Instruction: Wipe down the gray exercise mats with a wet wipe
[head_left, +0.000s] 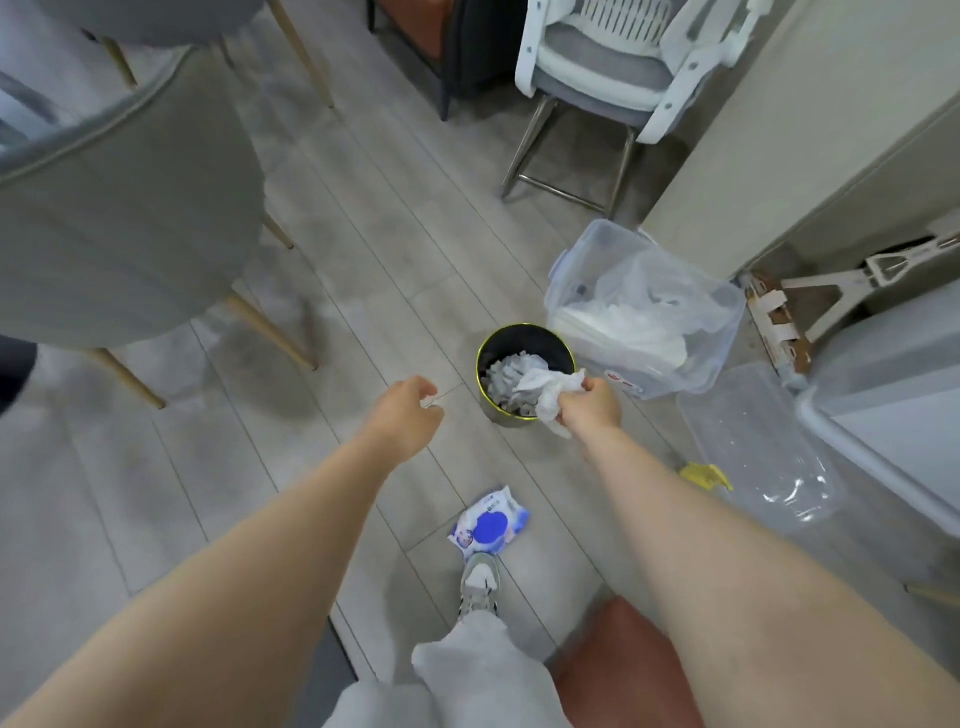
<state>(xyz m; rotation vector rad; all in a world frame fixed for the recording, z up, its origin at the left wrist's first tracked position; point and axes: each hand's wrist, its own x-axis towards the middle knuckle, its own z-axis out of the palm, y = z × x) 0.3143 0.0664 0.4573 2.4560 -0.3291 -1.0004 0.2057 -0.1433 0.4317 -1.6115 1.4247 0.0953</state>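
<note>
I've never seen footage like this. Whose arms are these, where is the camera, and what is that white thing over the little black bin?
There is no machine here: a person wears a camera on the head, looking down at their own arms. The right hand grips a crumpled white wet wipe over a small black bin already holding used wipes. The left hand holds nothing, fingers loosely curled. On the gray floor lie a blue-and-white wipes pack and a clear plastic box.

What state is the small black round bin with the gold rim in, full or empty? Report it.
Partly filled. The small black round bin with the gold rim holds crumpled whitish wipes, and the right hand holds a crumpled white wipe over its opening.
</note>
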